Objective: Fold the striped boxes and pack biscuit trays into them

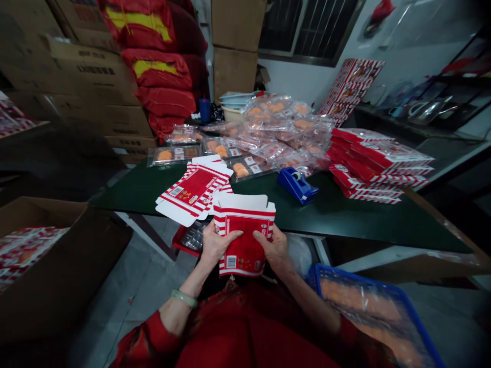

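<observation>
Between my two hands is a red and white striped cardboard box (pixel 245 232), its white top flap open and its barcode side toward me. My left hand (pixel 215 243) grips the left edge with the thumb across the front. On the right edge, my right hand (pixel 275 249) holds it the same way; the fingers behind are hidden. Several flat, unfolded boxes (pixel 195 186) lie on the green table (pixel 307 220) just beyond my left hand. A blue tape dispenser (pixel 297 185) stands on the table past my right hand.
Clear packs of orange food (pixel 284 130) are heaped at the table's back. Filled striped boxes (pixel 378 161) are stacked at right. A blue crate (pixel 318 278) stands low at right, a carton (pixel 76 214) at left. A red tray (pixel 182 240) sits below the table edge.
</observation>
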The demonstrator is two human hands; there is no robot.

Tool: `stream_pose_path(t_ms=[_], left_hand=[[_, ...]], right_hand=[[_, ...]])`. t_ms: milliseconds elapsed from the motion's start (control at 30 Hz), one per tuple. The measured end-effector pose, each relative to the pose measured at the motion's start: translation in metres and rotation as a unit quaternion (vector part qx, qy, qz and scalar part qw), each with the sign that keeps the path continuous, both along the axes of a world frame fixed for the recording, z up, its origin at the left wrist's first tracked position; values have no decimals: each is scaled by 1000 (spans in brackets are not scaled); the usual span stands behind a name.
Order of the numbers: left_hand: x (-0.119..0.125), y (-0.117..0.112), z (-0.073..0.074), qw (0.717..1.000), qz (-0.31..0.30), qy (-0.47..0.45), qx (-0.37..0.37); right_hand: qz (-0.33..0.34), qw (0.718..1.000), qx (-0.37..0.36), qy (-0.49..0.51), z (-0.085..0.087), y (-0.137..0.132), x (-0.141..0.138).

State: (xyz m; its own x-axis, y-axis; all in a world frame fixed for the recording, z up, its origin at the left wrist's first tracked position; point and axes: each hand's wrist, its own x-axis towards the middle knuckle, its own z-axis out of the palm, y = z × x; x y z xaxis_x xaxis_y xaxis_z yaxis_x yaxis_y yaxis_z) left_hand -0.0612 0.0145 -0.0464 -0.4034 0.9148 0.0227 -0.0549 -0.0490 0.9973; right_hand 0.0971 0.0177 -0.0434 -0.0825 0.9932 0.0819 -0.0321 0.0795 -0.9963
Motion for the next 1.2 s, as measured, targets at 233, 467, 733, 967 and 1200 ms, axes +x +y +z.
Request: stream_pose_path(t_ms=[233,467,733,967,1200], left_hand=[[6,-35,-14,999,-36,7,-35],[4,-25,-10,1000,-25,4,5],[-6,-9,-8,985,10,149,88],[1,-5,1,987,13,131,93],[-5,6,13,995,-22,-20,96]], right_hand=[[-17,989,74,-124,1,-26,24],[-59,983,88,-153,-14,-24,12],[19,985,110,-129,-9,-13,27],[-22,955,210,-210,10,15,43],[15,992,98,-84,30,27,48]])
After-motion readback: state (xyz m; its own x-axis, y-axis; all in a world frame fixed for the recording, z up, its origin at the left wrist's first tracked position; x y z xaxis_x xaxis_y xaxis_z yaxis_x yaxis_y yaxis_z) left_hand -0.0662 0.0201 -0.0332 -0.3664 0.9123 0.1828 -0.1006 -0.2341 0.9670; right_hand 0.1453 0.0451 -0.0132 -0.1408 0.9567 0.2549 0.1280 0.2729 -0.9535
